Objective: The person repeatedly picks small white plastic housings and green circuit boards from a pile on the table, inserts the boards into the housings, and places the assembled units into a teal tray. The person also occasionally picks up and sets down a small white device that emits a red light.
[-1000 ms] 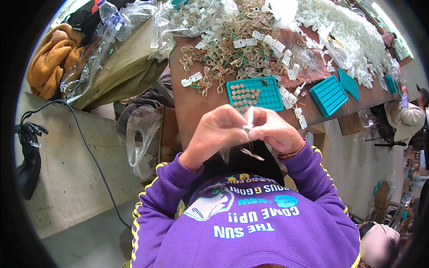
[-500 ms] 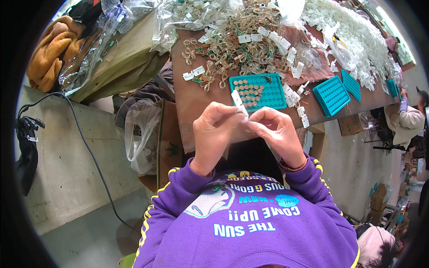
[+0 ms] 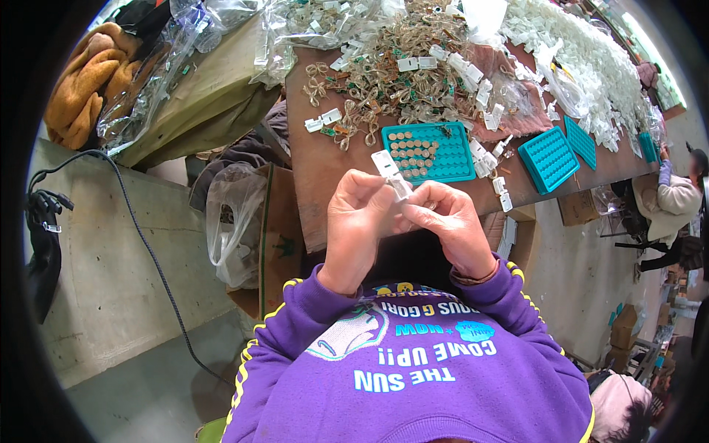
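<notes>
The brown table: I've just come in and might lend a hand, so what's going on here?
A person in a purple sweatshirt has a white plastic piece up in front of the brown table. The left hand pinches it; the right hand's fingertips are close to its lower end, and whether they grip anything is unclear. Beyond, a teal tray is partly filled with small round discs, near a heap of corded bundles.

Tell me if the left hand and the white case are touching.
Touching. The head view shows it: the left hand has its thumb and fingers against the left edge of the white case.
</notes>
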Action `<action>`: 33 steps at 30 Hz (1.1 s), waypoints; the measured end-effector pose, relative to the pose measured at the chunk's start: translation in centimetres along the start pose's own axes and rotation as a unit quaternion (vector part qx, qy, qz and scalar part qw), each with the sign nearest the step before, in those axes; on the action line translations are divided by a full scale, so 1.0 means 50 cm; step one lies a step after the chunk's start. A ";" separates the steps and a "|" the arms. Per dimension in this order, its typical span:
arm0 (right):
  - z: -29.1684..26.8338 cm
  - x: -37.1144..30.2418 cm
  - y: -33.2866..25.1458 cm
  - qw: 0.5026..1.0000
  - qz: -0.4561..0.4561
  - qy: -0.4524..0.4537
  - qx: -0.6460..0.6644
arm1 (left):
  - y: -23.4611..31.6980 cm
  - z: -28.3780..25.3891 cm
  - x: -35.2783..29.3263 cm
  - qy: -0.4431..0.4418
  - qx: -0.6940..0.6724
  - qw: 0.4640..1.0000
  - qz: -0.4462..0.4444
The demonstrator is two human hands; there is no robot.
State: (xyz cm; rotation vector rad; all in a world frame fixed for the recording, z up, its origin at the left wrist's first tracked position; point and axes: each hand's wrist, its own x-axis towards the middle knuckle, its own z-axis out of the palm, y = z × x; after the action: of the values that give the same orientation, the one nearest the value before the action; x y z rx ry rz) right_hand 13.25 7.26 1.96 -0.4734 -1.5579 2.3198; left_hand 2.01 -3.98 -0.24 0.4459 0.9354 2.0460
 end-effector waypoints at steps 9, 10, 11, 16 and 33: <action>0.003 0.004 0.022 0.994 -0.055 0.050 -0.076 | -0.030 -0.001 0.005 0.031 -0.132 0.990 -0.043; -0.006 0.006 0.012 0.990 -0.072 0.069 -0.104 | -0.032 -0.005 0.011 0.033 -0.139 0.990 -0.019; -0.017 0.009 0.002 0.984 -0.088 0.078 -0.136 | -0.034 -0.009 0.018 0.036 -0.146 0.989 0.006; -0.112 0.099 -0.042 0.713 -0.314 0.178 -0.601 | -0.050 -0.029 0.050 0.040 -0.145 0.988 0.016; -0.139 0.136 -0.043 0.756 -0.214 0.059 -0.615 | -0.058 -0.035 0.065 -0.006 -0.135 0.991 -0.003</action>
State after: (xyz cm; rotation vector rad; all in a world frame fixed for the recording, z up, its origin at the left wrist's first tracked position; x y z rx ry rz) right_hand 10.28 16.73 0.81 -0.4152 -2.5868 0.6504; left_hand 0.57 -1.05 -3.60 0.3069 0.6377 2.1230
